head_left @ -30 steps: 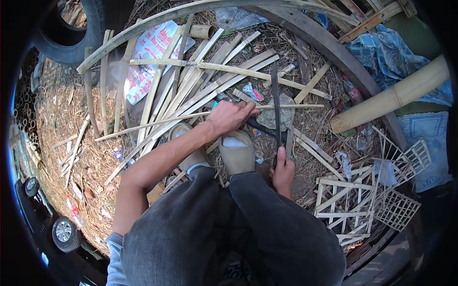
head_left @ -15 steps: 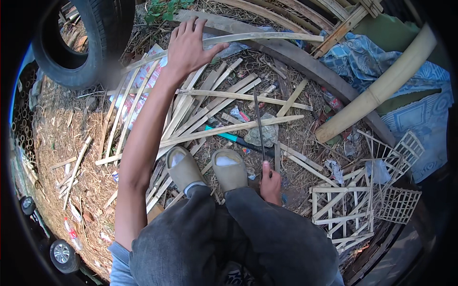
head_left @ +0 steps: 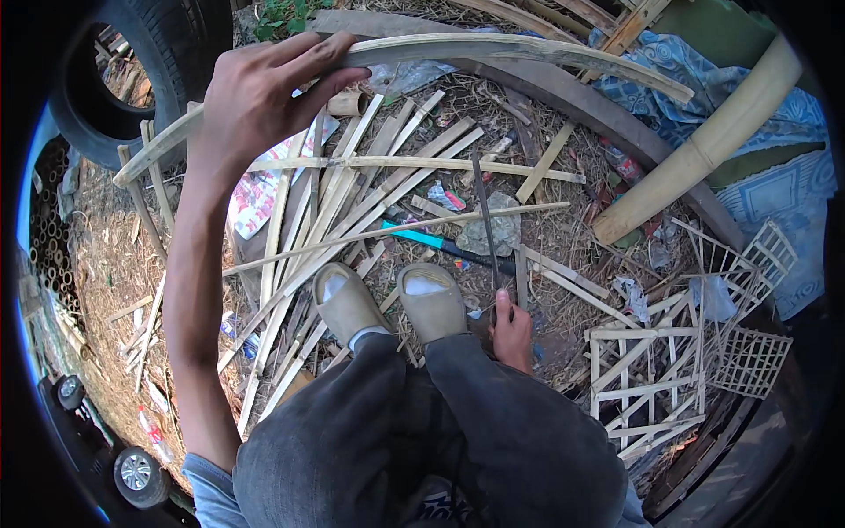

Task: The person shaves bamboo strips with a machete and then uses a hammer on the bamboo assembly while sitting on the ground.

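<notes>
Bamboo strip [head_left: 475,46] and red-printed sheet [head_left: 251,207]

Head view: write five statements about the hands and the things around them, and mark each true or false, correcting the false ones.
1. The left hand holds a long curved bamboo strip between thumb and fingers. True.
2. The right hand is empty. False: it holds a dark blade.
3. A teal-and-black tool lies on the ground. True.
4. The thick bamboo pole lies to the left of the tan shoes. False: it lies to their right.
5. A black tyre is at the upper left of the view. True.
</notes>
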`<state>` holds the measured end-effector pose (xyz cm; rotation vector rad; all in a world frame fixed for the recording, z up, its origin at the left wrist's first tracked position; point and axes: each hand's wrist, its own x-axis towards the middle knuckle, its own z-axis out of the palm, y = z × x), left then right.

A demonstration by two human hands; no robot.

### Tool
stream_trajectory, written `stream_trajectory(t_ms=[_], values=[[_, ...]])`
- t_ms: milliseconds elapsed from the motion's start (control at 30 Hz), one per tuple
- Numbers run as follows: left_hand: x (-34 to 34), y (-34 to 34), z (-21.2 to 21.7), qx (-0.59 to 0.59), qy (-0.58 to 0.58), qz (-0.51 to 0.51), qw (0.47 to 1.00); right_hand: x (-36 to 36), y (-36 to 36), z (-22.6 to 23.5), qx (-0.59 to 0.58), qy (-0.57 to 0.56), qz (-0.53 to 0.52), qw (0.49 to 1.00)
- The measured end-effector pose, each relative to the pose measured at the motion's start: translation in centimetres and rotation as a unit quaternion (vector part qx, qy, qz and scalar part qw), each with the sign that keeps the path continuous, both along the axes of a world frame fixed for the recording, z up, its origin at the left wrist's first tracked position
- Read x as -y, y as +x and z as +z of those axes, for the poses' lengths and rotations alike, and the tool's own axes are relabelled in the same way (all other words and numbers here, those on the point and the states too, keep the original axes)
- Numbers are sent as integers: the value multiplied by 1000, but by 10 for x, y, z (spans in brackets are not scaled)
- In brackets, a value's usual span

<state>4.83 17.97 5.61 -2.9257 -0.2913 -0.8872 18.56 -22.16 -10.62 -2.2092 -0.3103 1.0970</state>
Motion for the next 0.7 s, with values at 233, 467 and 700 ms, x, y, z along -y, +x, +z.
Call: stream_trajectory(t_ms=[233,467,700], values=[[2,63,7,11,94,-49,994,0,14,-14,-64,-28,-105,992],[-16,105,-33,-22,-54,34,998,-11,16,-6,-101,-18,-104,989],[37,115,-65,129,46,147,980,-7,16,-17,-113,-7,-125,986]])
